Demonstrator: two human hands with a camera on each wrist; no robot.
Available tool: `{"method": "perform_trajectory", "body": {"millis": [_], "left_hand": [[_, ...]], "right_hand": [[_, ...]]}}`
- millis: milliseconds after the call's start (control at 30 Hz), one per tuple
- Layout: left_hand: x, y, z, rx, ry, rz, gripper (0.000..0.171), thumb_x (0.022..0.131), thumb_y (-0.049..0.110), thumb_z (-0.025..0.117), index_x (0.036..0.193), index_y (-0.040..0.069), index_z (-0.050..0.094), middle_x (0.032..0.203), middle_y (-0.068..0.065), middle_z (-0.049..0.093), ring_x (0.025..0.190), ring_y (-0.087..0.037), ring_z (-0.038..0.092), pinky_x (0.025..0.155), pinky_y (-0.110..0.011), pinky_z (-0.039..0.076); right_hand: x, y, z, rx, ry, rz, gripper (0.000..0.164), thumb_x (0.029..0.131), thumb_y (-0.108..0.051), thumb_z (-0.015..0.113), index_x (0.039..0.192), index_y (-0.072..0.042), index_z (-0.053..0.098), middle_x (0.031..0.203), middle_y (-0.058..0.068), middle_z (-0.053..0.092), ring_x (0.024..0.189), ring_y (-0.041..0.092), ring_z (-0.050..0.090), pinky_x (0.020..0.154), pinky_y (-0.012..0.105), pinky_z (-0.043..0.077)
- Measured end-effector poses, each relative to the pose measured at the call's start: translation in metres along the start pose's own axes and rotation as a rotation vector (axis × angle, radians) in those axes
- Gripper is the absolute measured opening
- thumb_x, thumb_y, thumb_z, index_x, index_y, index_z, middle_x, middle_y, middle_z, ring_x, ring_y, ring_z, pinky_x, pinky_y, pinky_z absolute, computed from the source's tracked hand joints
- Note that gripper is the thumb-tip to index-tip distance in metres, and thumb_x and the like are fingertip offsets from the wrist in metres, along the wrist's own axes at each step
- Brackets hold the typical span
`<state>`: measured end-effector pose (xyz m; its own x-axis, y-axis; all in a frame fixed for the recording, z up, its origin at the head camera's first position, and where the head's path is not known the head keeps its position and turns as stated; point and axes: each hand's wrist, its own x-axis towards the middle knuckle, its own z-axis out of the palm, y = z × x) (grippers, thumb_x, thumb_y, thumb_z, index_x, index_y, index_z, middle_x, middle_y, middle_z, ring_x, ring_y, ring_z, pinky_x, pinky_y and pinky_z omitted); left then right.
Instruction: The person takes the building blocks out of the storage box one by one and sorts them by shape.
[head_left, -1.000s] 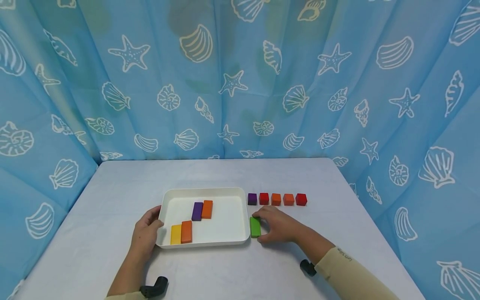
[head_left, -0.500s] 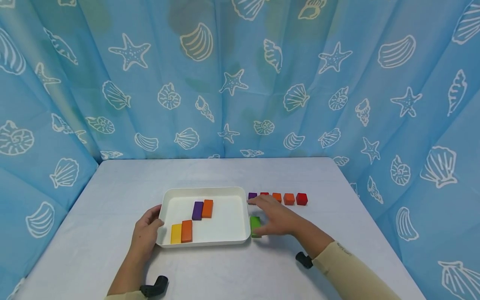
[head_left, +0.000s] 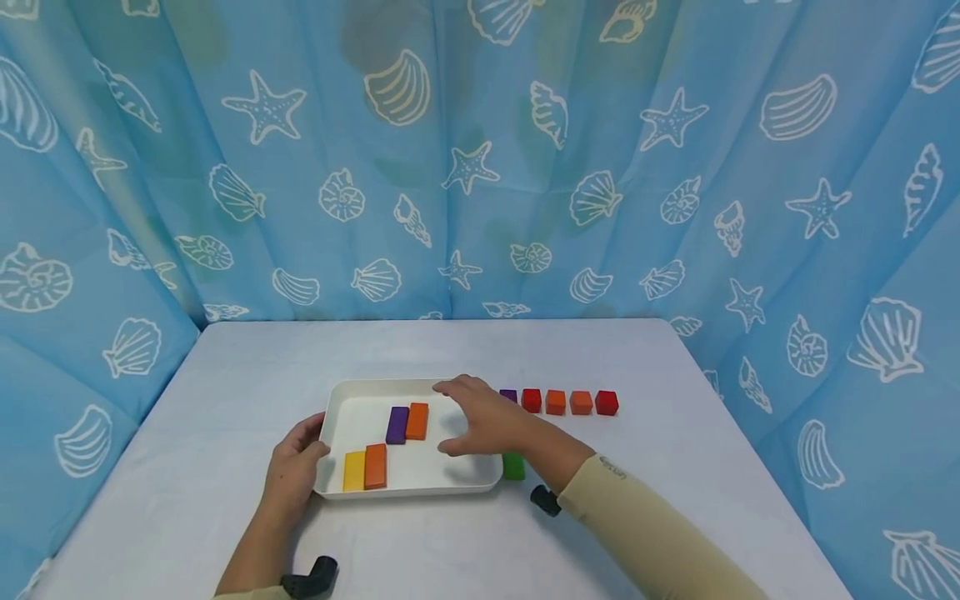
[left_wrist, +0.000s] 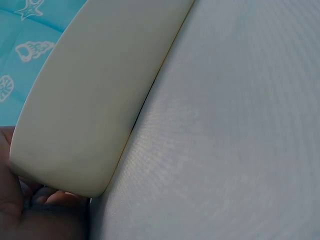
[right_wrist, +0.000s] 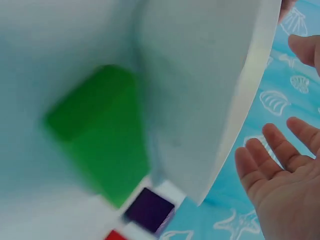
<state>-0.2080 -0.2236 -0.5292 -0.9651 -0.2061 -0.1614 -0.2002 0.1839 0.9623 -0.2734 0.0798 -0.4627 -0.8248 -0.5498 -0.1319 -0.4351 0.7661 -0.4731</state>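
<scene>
My left hand (head_left: 291, 471) holds the left edge of a white rectangular tray (head_left: 427, 468), thumb at the rim; in the left wrist view its fingers reach around the corner of the tray wall (left_wrist: 85, 100). Inside the tray lie a purple block (head_left: 397, 425) beside an orange block (head_left: 417, 422), and nearer me a yellow block (head_left: 354, 472) beside another orange block (head_left: 376, 467). My right hand (head_left: 491, 423) hovers over the tray's right part, thumb and fingers spread, holding nothing. Beneath its wrist a green block (head_left: 513, 467) stands by the tray's right side, partly hidden.
Right of the tray, a row of small cubes runs along the table: a partly covered purple cube (head_left: 508, 394), a red cube (head_left: 532, 401), two orange cubes (head_left: 568, 403) and a red cube (head_left: 607, 403). A blue shell-patterned curtain (head_left: 480, 208) surrounds the white table (head_left: 600, 350).
My right hand has let go of the green block, lifted and moved left over the tray. The green block stays beside the tray; my left hand keeps its hold.
</scene>
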Motion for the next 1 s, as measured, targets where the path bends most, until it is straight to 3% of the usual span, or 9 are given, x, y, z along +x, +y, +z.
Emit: {"method": "perform_trajectory", "body": {"millis": [300,433,567,733,1000], "left_hand": [[-0.001,0.001,-0.001,0.001,-0.004,0.001,0.062,0.1,0.003,0.045,0.161,0.001,0.04,0.168,-0.021,0.036,0.157,-0.038,0.029,0.125,-0.056,0.027],[0.0,0.001,-0.001,-0.006,-0.011,0.007,0.061,0.1,0.003,0.045,0.161,0.0,0.04,0.168,-0.021,0.036,0.157,-0.038,0.029,0.125,-0.056,0.027],[0.002,0.003,0.0,-0.001,-0.003,-0.005,0.062,0.1,0.003,0.045,0.162,0.002,0.04,0.169,-0.02,0.036,0.157,-0.037,0.029,0.125,-0.055,0.027],[0.005,0.004,0.0,-0.004,0.006,-0.011,0.062,0.1,0.004,0.045,0.162,0.002,0.04,0.168,-0.02,0.036,0.157,-0.038,0.029,0.125,-0.056,0.027],[0.002,0.0,0.001,0.006,-0.002,-0.011,0.062,0.099,0.004,0.045,0.161,0.001,0.04,0.168,-0.021,0.036,0.157,-0.039,0.029,0.125,-0.057,0.027]], "right_hand": [[0.043,-0.025,0.009,-0.064,-0.092,0.054,0.093,0.083,-0.044,0.09,0.162,-0.023,0.045,0.155,0.003,0.052,0.14,0.022,0.051,0.11,0.049,0.051],[0.054,-0.029,0.017,-0.118,-0.13,0.065,0.094,0.082,-0.042,0.091,0.161,-0.02,0.046,0.161,0.003,0.048,0.144,0.022,0.047,0.116,0.044,0.046],[0.06,-0.031,0.022,-0.163,-0.145,0.095,0.092,0.082,-0.041,0.092,0.159,-0.018,0.048,0.163,0.003,0.045,0.143,0.021,0.045,0.118,0.04,0.043],[0.064,-0.03,0.026,-0.225,-0.132,0.103,0.078,0.084,-0.043,0.09,0.149,-0.015,0.057,0.153,0.003,0.052,0.129,0.019,0.05,0.113,0.033,0.047],[0.061,-0.028,0.03,-0.205,-0.097,0.169,0.067,0.085,-0.045,0.089,0.138,-0.012,0.065,0.149,0.006,0.055,0.126,0.02,0.052,0.11,0.035,0.05]]}}
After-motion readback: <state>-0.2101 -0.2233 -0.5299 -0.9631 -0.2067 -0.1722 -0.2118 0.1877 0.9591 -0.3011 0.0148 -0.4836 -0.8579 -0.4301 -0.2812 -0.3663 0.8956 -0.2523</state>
